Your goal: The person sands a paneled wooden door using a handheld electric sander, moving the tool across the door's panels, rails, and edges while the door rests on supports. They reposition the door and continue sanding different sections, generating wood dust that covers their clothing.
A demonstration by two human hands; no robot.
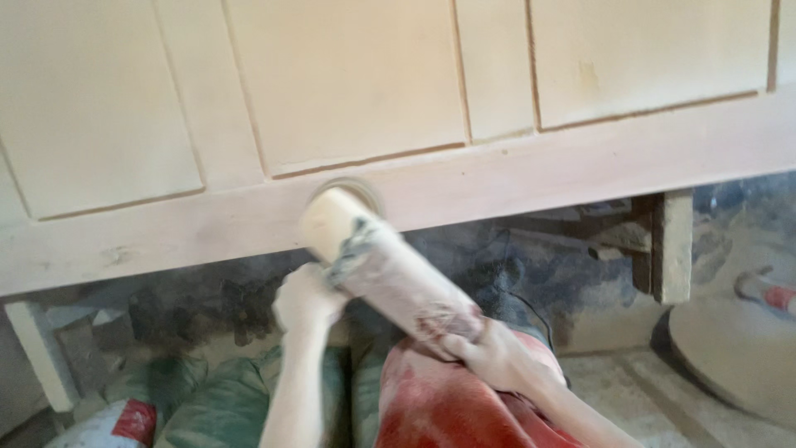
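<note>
A: Status of the hands, pls.

B: Left hand (305,297) was closed around the front section of the power sander (388,278), grip wrapped on the housing just behind the head. Right hand (497,355) was clamped on the rear end of the same tool, fingers pressed around the body. Both grips shut on it; no spread fingers seen.

A: Tool position?

B: The sander was tilted, head up and fwd, rear end low toward the person. Its round head met the bottom rail of the cream panelled door (398,108), approx. mid-length of that rail, right at the lower edge. The head was motion-blurred, so exact contact pt. can't be confirmed. The housing was dusty, w/ dark smears near the front and reddish marks near the rear.

A: What carried the door?

B: It lay flat, raised off the floor. A wooden leg (672,245) stood under its lower edge toward the right. A pale support piece (37,353) showed under the left end.

A: Surroundings?

B: Red cloth (448,406) covered the person's lap below the right hand. Green sacks (207,398) lay on the floor (613,382) at lower left. A round flat slab (738,348) sat on the floor at far right. Everything was dust-coated.
</note>
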